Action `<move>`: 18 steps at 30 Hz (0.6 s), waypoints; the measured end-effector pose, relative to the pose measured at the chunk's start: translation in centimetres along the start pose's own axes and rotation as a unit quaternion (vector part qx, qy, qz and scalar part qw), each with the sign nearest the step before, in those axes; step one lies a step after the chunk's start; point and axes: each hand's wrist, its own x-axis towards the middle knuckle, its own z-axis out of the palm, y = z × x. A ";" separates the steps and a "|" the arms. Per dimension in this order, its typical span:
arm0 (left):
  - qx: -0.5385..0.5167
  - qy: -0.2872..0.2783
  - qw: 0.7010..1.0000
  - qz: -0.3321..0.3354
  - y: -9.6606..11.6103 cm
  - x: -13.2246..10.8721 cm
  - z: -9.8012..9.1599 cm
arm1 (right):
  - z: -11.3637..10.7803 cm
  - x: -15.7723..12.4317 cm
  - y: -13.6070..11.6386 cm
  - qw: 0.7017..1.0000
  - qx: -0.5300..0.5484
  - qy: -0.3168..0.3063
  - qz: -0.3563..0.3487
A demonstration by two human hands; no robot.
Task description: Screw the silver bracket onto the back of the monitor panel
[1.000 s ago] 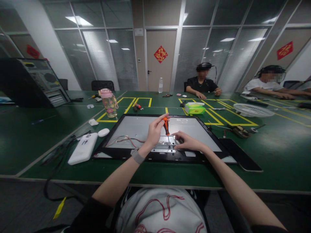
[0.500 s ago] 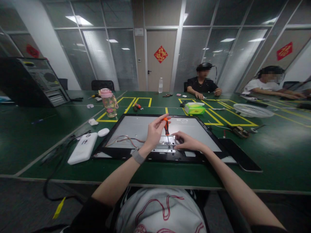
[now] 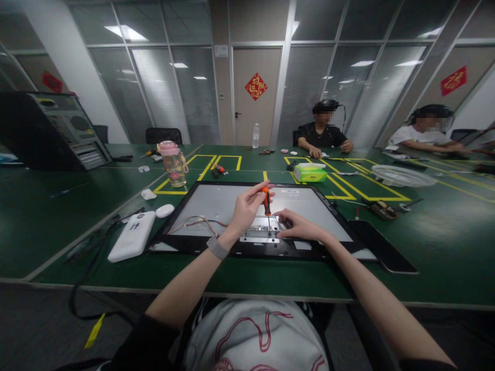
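My left hand (image 3: 246,207) has its fingers around the orange-and-black handle of a screwdriver (image 3: 266,201). The shaft points down, and its tip meets a silver metal bracket (image 3: 255,239); the screw head is too small to make out. That bracket lies on the near part of a display panel (image 3: 216,198), grey with a black frame, flat on the table. My right hand (image 3: 297,226) is at the bracket's right end, thumb and fingers curved about its edge beside the shaft. Thin cables (image 3: 199,220) run out leftward across the panel.
Left of the panel lie a white power bank (image 3: 132,236) and a small white case (image 3: 164,210). A pink-lidded bottle (image 3: 174,165), green tissue pack (image 3: 310,173) and red-handled tool (image 3: 218,169) stand or lie beyond. A phone (image 3: 382,247) touches the right side. Two people sit across.
The screwdriver handle and my left fingers have shifted very slightly right. My right hand looks unmoved. Across the table, a person's hand has moved a little left.
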 end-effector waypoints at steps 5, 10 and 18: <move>0.091 0.049 0.993 0.055 0.3 -0.2 0.2 | 0.0 0.0 0.0 1.000 0.002 0.003 -0.005; 0.054 0.017 0.997 0.048 0.5 -0.2 0.0 | 0.1 0.0 0.3 1.000 0.003 0.005 -0.004; 0.120 0.086 0.987 0.064 0.2 -0.2 0.1 | 0.0 -0.1 -0.2 1.000 0.000 -0.003 0.002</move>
